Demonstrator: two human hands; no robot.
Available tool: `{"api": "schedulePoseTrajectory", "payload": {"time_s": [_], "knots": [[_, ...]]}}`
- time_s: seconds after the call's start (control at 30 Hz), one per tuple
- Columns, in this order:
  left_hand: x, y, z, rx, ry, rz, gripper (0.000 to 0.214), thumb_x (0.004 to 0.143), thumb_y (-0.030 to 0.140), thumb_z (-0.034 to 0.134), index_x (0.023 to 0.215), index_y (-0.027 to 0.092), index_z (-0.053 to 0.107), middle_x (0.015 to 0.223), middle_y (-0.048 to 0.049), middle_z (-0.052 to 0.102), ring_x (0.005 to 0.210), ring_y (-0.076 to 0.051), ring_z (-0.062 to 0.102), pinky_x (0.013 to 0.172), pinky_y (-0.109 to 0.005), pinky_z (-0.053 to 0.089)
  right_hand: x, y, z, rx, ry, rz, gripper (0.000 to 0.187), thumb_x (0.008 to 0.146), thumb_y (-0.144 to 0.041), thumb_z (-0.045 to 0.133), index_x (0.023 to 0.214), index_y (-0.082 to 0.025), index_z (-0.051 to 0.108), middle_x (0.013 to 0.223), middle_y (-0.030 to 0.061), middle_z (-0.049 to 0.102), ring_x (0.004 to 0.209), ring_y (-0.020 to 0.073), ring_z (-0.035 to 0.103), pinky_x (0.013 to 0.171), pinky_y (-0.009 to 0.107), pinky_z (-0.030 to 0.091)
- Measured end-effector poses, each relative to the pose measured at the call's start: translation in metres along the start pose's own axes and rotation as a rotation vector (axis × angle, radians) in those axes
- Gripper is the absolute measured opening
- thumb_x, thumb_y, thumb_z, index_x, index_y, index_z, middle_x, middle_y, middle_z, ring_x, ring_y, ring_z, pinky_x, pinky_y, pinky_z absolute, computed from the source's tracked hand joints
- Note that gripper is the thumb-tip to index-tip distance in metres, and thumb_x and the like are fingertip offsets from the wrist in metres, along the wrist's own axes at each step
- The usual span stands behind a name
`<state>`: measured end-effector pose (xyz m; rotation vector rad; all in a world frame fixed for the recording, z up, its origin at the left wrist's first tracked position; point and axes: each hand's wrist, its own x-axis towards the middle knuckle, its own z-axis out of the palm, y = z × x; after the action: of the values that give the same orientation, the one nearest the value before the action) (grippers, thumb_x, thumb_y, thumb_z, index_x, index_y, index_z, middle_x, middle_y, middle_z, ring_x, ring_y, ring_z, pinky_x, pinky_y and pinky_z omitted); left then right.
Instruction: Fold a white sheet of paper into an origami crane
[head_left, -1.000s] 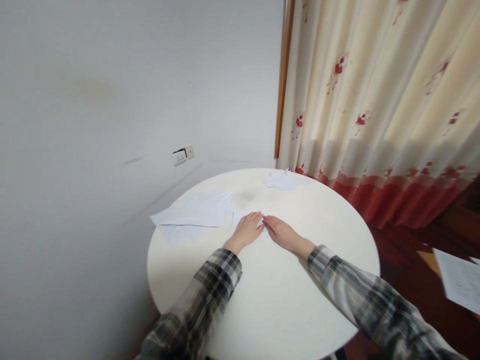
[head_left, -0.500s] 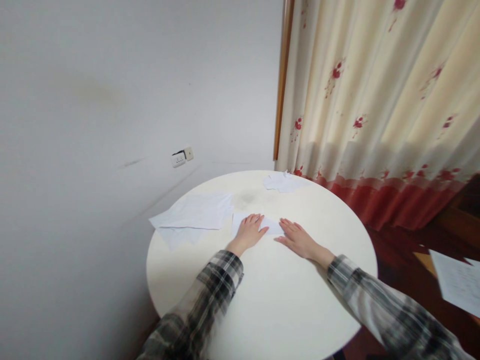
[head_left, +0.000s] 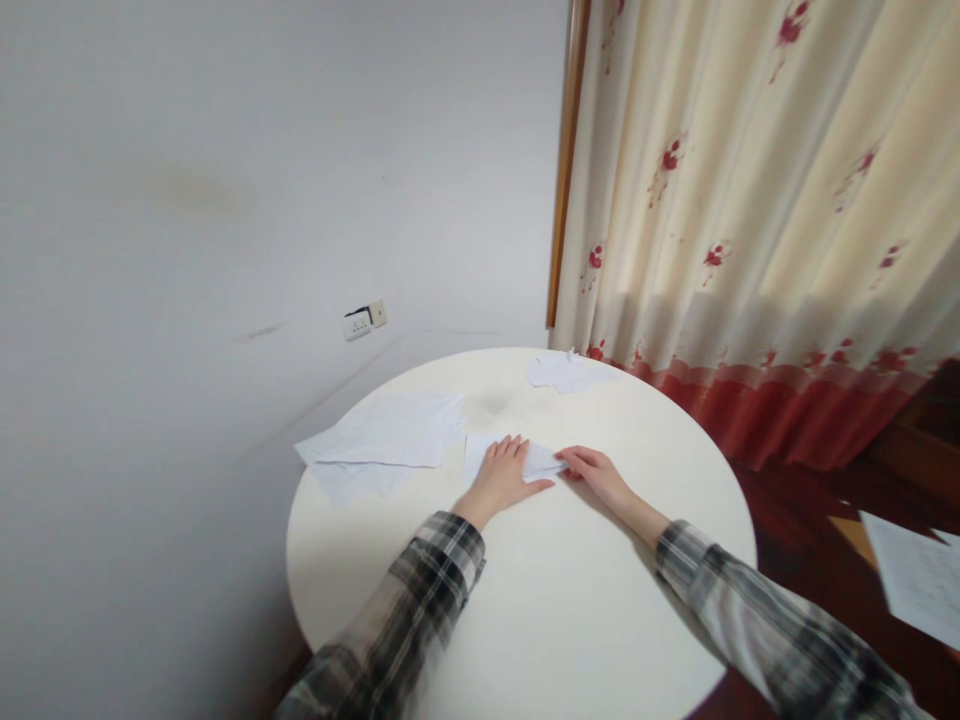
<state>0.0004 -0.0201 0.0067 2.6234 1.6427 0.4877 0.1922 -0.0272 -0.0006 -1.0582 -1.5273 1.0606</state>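
A small folded white paper (head_left: pixel 541 457) lies near the middle of the round white table (head_left: pixel 540 600). My left hand (head_left: pixel 505 479) lies flat on its left part, fingers stretched out and pointing away from me. My right hand (head_left: pixel 598 470) rests at the paper's right corner with the fingers drawn together, fingertips touching the paper's edge. Both arms are in plaid sleeves.
A loose stack of white sheets (head_left: pixel 386 437) lies at the table's left edge and a crumpled white paper (head_left: pixel 561 371) at its far edge. A flowered curtain (head_left: pixel 757 230) hangs on the right, a wall socket (head_left: pixel 364 320) on the left wall. Printed sheets (head_left: pixel 911 575) lie at right.
My right hand first slid right along the paper with fingers flat, then came back left to the paper's right corner with fingers drawn together. My left hand stayed on the paper.
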Motion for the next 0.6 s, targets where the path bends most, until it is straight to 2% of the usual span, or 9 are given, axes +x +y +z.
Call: {"api": "schedulePoseTrajectory", "payload": {"time_s": [0.13,0.2,0.3,0.37,0.47,0.53,0.6], "knots": [[-0.002,0.005,0.000,0.002,0.050,0.006,0.076,0.074,0.061,0.043,0.128,0.008,0.038,0.135,-0.0193,0.038,0.127,-0.032,0.030,0.103,-0.046,0.020,-0.003,-0.012,0.004,0.136,-0.006,0.015,0.043,0.068,-0.054,0.057,0.078,-0.013,0.067,0.072,0.0053,0.064,0.068,0.0160,0.058,0.068,0.029,0.044],[-0.002,0.007,-0.001,-0.026,0.081,0.012,0.064,0.079,0.051,0.043,0.126,0.008,0.040,0.132,-0.0200,0.041,0.125,-0.031,0.033,0.103,-0.045,0.022,-0.006,-0.018,0.005,0.176,-0.024,0.004,0.044,0.067,-0.056,0.057,0.078,-0.014,0.067,0.076,0.0058,0.065,0.073,0.0176,0.058,0.072,0.031,0.044],[-0.002,0.008,-0.003,-0.204,0.137,-0.004,0.042,0.083,0.035,0.041,0.117,0.011,0.049,0.125,-0.0175,0.050,0.119,-0.026,0.042,0.101,-0.040,0.028,-0.009,-0.024,0.004,0.261,-0.027,-0.017,0.046,0.071,-0.054,0.056,0.095,-0.016,0.064,0.082,0.0067,0.067,0.075,0.0182,0.060,0.075,0.033,0.044],[0.000,0.010,-0.007,-0.446,0.194,-0.148,0.033,0.084,0.035,0.041,0.101,0.013,0.058,0.111,-0.0167,0.060,0.111,-0.026,0.051,0.097,-0.038,0.033,-0.010,-0.024,0.001,0.314,0.033,-0.021,0.049,0.073,-0.052,0.055,0.107,-0.017,0.057,0.085,0.0082,0.067,0.074,0.0179,0.060,0.075,0.035,0.044],[0.005,0.015,-0.015,-0.961,0.384,-0.521,0.032,0.082,0.038,0.046,0.083,0.011,0.062,0.096,-0.0178,0.065,0.105,-0.028,0.055,0.093,-0.035,0.038,-0.007,-0.021,-0.003,0.335,0.141,-0.015,0.047,0.072,-0.051,0.057,0.106,-0.019,0.056,0.091,0.0094,0.066,0.078,0.0186,0.060,0.076,0.037,0.044],[0.008,0.020,-0.019,-1.408,0.532,-0.640,0.026,0.082,0.033,0.048,0.090,0.011,0.060,0.101,-0.0140,0.065,0.106,-0.023,0.055,0.092,-0.031,0.040,-0.004,-0.018,-0.004,0.326,0.173,-0.006,0.043,0.069,-0.049,0.061,0.101,-0.021,0.058,0.097,0.0085,0.064,0.086,0.0195,0.059,0.081,0.039,0.043],[0.009,0.025,-0.022,-1.772,0.506,-0.629,0.029,0.083,0.031,0.045,0.100,0.012,0.057,0.105,-0.0106,0.064,0.103,-0.020,0.057,0.091,-0.030,0.042,-0.002,-0.016,-0.003,0.312,0.175,0.007,0.042,0.065,-0.047,0.065,0.099,-0.023,0.059,0.105,0.0073,0.061,0.094,0.0202,0.056,0.088,0.042,0.040]]}}
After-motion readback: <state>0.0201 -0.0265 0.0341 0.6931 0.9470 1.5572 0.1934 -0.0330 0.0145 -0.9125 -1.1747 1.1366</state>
